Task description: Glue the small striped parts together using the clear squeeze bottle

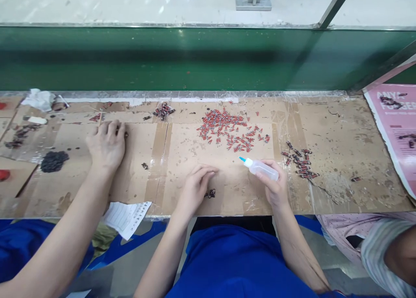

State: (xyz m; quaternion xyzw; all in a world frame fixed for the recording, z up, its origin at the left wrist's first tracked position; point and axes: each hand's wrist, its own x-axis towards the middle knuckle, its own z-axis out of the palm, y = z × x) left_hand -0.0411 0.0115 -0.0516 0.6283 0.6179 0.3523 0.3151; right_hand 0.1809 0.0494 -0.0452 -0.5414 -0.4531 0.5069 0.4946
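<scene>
Our right hand [275,186] grips a glue bottle [261,168]; our left hand [196,186], fingers together, presses small dark parts [211,193] on the bench [341,150].

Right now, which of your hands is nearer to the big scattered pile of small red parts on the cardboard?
Right. The right hand, holding the small clear squeeze bottle, sits just below the red pile. The left hand rests lower left of it, by a few dark parts.

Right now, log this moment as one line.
left hand: on small dark parts | right hand: holds squeeze bottle | red parts: beyond
</scene>
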